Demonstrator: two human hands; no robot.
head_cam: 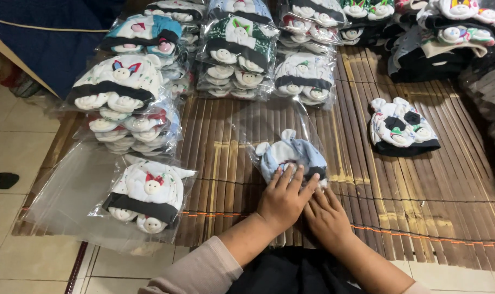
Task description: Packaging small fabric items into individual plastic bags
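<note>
A light blue and white baby hat with small ears lies inside a clear plastic bag on the brown slatted mat. My left hand lies flat on the hat's near edge, fingers spread. Just to its right, my right hand presses flat on the bag's near end, its fingers partly tucked under the left hand. Neither hand grips anything.
A bagged white hat lies on loose clear bags at the left. Stacks of bagged hats line the far side. One unbagged hat lies at the right, below a heap of loose hats. Tiled floor borders the mat.
</note>
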